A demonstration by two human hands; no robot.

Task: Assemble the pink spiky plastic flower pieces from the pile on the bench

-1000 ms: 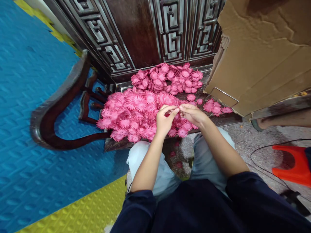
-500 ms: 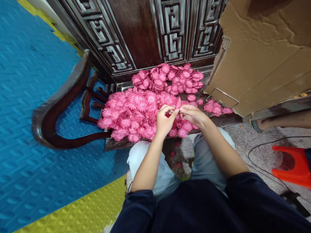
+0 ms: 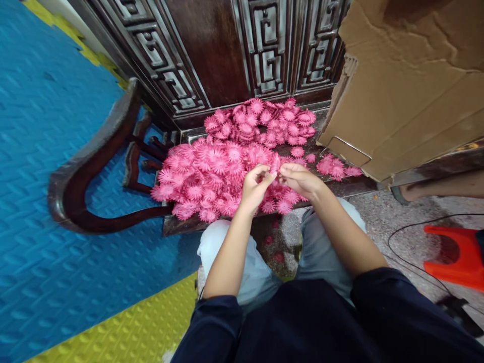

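A large heap of pink flower-shaped pieces (image 3: pixel 212 171) covers the dark wooden bench in front of me. Over its right part, my left hand (image 3: pixel 258 185) pinches one pink flower piece (image 3: pixel 275 164) between thumb and fingers. My right hand (image 3: pixel 300 180) is just to the right, its thumb and fingertips pressed together at the edge of the same piece. Whether those fingertips grip the piece or something small is hard to see. Behind lies a second pile of pink pieces (image 3: pixel 260 121), and a small cluster (image 3: pixel 335 167) sits farther right.
A curved wooden armrest (image 3: pixel 71 201) borders the bench on the left. Cardboard (image 3: pixel 408 91) with a metal wire handle (image 3: pixel 350 147) stands at the right. Beyond are another person's foot (image 3: pixel 406 194), a black cable and a red stool (image 3: pixel 454 272). Several pink pieces lie on the floor.
The pink piece between my hands has turned and shows its face more. My left fingers have shifted slightly on it, and a small gap has opened between the hands.
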